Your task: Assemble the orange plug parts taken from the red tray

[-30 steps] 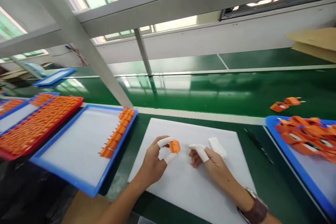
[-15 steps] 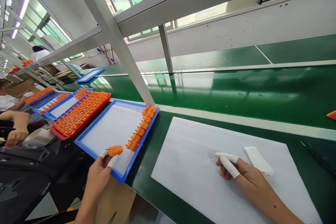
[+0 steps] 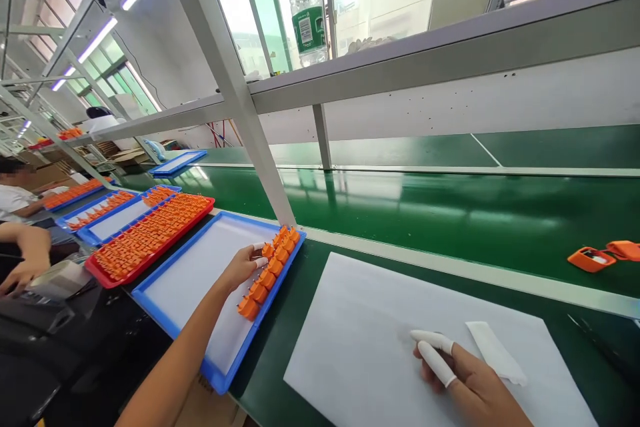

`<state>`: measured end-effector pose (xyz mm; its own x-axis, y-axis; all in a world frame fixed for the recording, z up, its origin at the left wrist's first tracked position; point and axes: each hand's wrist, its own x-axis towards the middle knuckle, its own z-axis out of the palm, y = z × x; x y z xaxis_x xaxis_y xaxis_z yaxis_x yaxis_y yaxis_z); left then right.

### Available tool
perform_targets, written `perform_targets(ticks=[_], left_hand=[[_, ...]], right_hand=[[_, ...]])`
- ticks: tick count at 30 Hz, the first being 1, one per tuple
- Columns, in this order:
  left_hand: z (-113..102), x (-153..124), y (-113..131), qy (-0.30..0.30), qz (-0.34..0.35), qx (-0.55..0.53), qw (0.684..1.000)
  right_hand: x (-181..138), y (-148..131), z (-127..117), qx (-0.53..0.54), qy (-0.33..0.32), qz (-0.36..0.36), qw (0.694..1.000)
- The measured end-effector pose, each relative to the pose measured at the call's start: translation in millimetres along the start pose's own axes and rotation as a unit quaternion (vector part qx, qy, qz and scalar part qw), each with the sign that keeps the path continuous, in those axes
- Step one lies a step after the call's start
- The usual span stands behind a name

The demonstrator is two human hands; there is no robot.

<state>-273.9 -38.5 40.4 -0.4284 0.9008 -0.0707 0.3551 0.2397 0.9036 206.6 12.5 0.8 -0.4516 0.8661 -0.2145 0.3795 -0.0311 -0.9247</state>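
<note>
My left hand (image 3: 244,267), with white finger cots on its fingertips, reaches over the blue tray (image 3: 173,328). Its thumb and finger are closed on an orange plastic part (image 3: 269,251), set against the left side of the row of similar orange parts (image 3: 259,292) along the tray's right edge. My right hand (image 3: 457,373) rests over the white sheet (image 3: 345,340). Its cotted thumb and index finger are pressed close together; whatever they hold, if anything, I cannot make out. Beside it lies a folded white strip (image 3: 495,351).
A red tray (image 3: 107,277) full of orange parts stands left of the blue one, with more blue trays (image 3: 107,227) beyond. A metal post (image 3: 265,167) rises behind. On the green belt (image 3: 450,220) sit orange pieces (image 3: 593,259). A co-worker's hand (image 3: 25,267) is far left.
My left hand has carried the orange part from the tray's near side to the upper end of the row. My right hand keeps its pose. The camera view has tilted upward.
</note>
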Motion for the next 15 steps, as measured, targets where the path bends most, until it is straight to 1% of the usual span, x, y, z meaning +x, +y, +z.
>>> perform_targets(ticks=[6,10,12,15], left_hand=[[3,-3,-5,-0.011,0.005,-0.021,1.000],[11,-4,-5,0.014,0.004,-0.024,1.000],[14,-6,1,0.030,0.003,-0.015,0.999],[12,-12,19,0.059,0.011,0.007,0.998]], right_hand=[[4,10,1,0.007,-0.008,-0.008,1.000],[5,13,3,0.009,-0.005,-0.024,1.000],[5,14,3,0.010,-0.005,-0.034,0.999],[6,13,1,0.015,-0.013,-0.054,0.998]])
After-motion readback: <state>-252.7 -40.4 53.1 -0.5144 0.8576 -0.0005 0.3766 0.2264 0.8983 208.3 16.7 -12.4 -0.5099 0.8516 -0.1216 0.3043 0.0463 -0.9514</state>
